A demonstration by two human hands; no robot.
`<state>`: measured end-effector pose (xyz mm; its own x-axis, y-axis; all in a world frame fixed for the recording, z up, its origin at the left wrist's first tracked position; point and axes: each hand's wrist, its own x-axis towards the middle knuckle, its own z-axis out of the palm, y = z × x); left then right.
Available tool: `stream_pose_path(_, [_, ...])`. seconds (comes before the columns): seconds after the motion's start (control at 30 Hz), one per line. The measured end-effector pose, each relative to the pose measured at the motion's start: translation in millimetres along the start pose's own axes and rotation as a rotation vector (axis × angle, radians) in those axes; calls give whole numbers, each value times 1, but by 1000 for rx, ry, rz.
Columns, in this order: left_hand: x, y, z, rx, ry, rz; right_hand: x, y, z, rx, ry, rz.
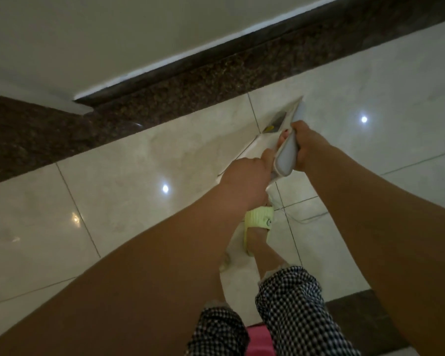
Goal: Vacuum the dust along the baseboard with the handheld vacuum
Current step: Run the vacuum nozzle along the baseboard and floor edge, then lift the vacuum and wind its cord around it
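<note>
Gripping the handheld vacuum [284,158] with both hands: right hand [307,147] wraps the handle, left hand [244,178] clasps the lower body. Vacuum is held over the tiled floor [129,201], well short of the dark speckled baseboard [165,98]. 1 yellow slipper [258,222] stands below.

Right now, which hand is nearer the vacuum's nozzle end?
Right. The right hand grips the vacuum on its upper handle, just behind the nozzle that points toward the baseboard. The left hand holds the rear end, farther back.
</note>
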<state>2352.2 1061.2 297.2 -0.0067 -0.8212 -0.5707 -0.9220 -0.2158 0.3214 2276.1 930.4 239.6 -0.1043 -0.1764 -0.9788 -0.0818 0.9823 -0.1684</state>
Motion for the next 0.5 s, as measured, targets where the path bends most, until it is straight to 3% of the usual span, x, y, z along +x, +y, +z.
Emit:
stream_pose_path(0.23, [-19, 20, 7, 59, -77, 80, -9, 23, -35, 188, -149, 45])
stream_pose_path(0.5, [36, 55, -18, 253, -25, 245, -5, -3, -85, 301, -110, -72])
